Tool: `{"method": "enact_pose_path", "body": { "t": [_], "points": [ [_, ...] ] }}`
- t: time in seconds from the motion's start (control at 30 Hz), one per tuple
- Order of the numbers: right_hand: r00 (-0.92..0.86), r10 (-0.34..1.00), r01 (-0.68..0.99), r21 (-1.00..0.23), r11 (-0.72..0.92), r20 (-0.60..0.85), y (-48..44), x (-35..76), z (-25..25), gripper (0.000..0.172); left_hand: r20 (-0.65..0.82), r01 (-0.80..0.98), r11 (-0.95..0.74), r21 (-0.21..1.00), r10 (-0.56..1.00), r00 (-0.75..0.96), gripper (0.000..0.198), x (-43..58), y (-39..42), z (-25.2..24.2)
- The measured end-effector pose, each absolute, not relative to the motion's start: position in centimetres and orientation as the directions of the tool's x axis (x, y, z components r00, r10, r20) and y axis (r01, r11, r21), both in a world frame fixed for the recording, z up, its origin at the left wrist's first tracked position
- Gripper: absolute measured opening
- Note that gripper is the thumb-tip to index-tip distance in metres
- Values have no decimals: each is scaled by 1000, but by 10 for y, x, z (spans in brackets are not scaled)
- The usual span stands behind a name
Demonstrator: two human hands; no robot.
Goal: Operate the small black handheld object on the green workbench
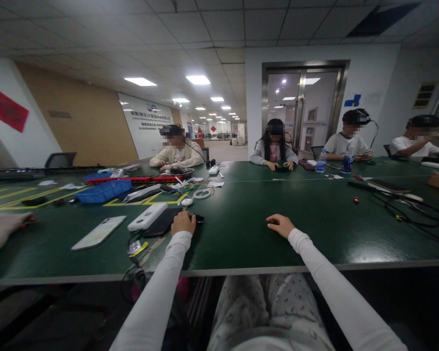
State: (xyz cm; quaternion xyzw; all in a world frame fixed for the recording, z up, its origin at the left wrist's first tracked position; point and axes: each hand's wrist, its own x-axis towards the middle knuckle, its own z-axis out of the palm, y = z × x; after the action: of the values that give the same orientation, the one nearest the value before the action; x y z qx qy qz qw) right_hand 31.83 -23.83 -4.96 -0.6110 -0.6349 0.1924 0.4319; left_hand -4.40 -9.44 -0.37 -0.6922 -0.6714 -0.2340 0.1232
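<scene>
My left hand (pixel 183 223) lies over the table with its fingers curled round a small black object (pixel 199 220), whose end sticks out to the right; its kind is not clear. Under and beside that hand is a flat black pouch or pad (pixel 163 223), with a white power bank (pixel 147 217) at its left. My right hand (pixel 281 226) rests on the green table (pixel 237 234), fingers apart and slightly bent, holding nothing. A white smartphone (pixel 99 233) lies farther left.
A blue basket (pixel 104 191), cables and tools stand at the left. Black cables (pixel 406 209) and a small red object (pixel 356 200) lie at the right. Several people sit across the table near two bottles (pixel 320 162). Another person's arm (pixel 2 231) reaches in at far left.
</scene>
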Motion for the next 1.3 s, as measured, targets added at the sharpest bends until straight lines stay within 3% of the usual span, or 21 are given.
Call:
{"method": "enact_pose_path", "body": {
  "t": [0.53,0.9,1.3],
  "points": [
    [115,954,621,-769,149,278,-240,318,-48,26,459,992,-54,115,888,-4,28,-29,-102,0],
    [134,953,591,-794,143,271,-246,315,-39,24,438,983,-76,167,899,-5,24,-30,-96,0],
    [117,953,604,-782,156,281,-239,320,-49,26,437,906,-91,414,893,-110,23,-47,-83,-9]
  ]
}}
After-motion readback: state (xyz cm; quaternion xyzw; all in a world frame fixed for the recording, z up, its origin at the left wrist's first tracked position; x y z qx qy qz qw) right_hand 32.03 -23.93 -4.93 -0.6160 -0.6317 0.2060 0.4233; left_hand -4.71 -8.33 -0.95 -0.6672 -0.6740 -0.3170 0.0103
